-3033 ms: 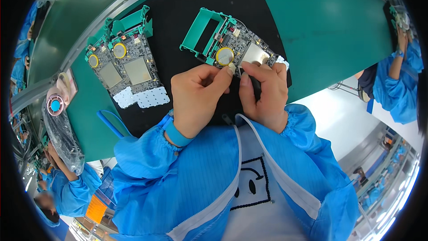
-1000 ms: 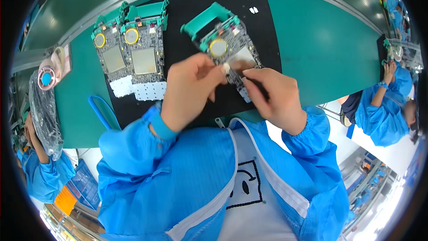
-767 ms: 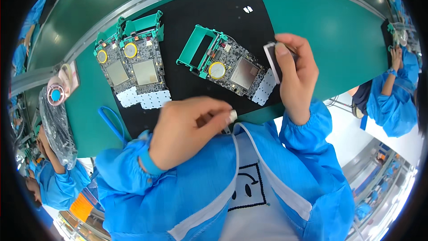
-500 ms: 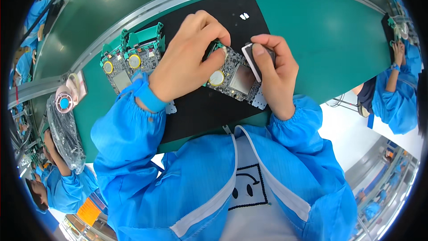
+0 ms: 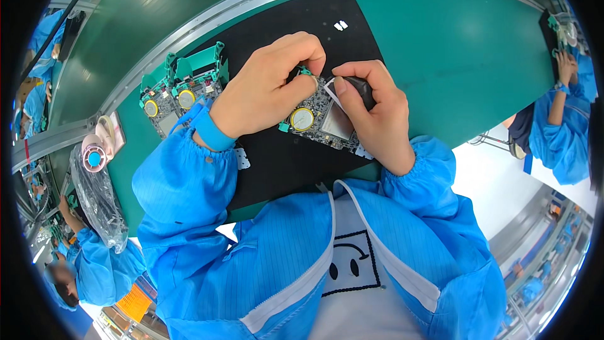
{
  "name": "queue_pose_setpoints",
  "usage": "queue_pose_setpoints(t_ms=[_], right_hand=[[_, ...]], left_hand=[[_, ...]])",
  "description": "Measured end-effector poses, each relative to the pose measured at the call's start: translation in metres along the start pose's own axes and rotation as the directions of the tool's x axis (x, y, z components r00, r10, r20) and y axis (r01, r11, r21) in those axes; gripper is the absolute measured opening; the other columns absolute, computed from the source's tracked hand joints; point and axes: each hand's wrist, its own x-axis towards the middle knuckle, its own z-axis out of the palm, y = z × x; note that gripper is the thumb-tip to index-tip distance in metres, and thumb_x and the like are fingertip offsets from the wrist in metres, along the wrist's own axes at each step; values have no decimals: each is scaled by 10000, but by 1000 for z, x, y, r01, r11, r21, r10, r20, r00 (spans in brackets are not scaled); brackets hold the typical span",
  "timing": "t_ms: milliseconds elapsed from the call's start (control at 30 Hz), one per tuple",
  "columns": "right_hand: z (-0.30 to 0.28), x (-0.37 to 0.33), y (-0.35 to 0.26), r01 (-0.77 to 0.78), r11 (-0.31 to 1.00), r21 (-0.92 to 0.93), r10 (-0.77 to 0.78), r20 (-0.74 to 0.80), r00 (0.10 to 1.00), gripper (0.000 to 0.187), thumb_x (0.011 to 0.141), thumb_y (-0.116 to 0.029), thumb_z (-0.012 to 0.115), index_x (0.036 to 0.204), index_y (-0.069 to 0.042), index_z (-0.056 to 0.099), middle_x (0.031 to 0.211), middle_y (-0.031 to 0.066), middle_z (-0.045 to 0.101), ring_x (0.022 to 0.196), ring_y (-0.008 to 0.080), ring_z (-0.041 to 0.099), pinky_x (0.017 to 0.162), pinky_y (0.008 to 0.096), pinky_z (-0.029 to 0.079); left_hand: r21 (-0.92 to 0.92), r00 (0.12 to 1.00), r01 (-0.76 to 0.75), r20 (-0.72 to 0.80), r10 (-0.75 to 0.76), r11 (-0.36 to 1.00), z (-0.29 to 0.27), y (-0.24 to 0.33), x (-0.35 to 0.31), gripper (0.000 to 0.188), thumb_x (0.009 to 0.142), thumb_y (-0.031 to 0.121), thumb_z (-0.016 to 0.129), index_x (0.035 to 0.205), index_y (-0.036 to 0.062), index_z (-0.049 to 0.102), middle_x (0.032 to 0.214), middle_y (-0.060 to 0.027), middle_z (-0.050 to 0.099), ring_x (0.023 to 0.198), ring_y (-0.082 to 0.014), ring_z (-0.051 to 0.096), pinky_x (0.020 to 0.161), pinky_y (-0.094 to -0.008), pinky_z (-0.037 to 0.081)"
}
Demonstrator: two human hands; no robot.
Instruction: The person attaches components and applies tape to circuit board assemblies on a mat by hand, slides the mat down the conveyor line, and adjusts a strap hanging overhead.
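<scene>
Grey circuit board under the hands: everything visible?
The grey, densely populated circuit board lies component side up, askew on the flat black mat. It bears a round silver cell with a yellow rim and a flat, shiny silver plate. Green plastic shows at its left end, a white dotted sheet at lower right. The left hand and right hand partly hide it; finger contact is unclear.

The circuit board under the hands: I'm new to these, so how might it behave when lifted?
The circuit board is probably stiff, looking flat and unbent. It seems fragile: tiny parts stand exposed. Its silver plate may be slippery, looking smooth and shiny.
</scene>
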Motion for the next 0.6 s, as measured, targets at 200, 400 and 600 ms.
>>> queue_pose_setpoints(t_ms=[200, 400, 600], right_hand=[[0, 1, -2, -52, 998, 42, 51, 16, 999, 134, 863, -95, 608, 984, -37, 605, 779, 9, 592, 678, 41, 526, 590, 194, 424], [0, 1, -3, -97, 991, 97, 94, 28, 995, 138, 848, -85, 613, 973, -29, 605, 812, 51, 584, 701, 109, 564, 598, 235, 453], [0, 2, -3, -64, 995, 73, 61, 42, 997, 140, 875, -104, 598, 993, -28, 602, 776, 6, 595, 676, 31, 526, 575, 182, 421]], left_hand=[[24, 1000, 15, 6, -15, 1000, 1, -2, -1, 111, 719, 30, 506, 819, 6, 464, 772, -72, 442, 711, -170, 444, 645, -274, 383], [21, 999, 33, 2, -33, 999, 1, 0, -1, 108, 714, 30, 493, 816, 6, 467, 762, -71, 449, 698, -165, 445, 634, -272, 382], [-19, 999, 49, -21, -49, 999, 3, 1, -1, 93, 717, 61, 482, 792, 16, 452, 741, -119, 437, 701, -268, 444, 632, -350, 382]])
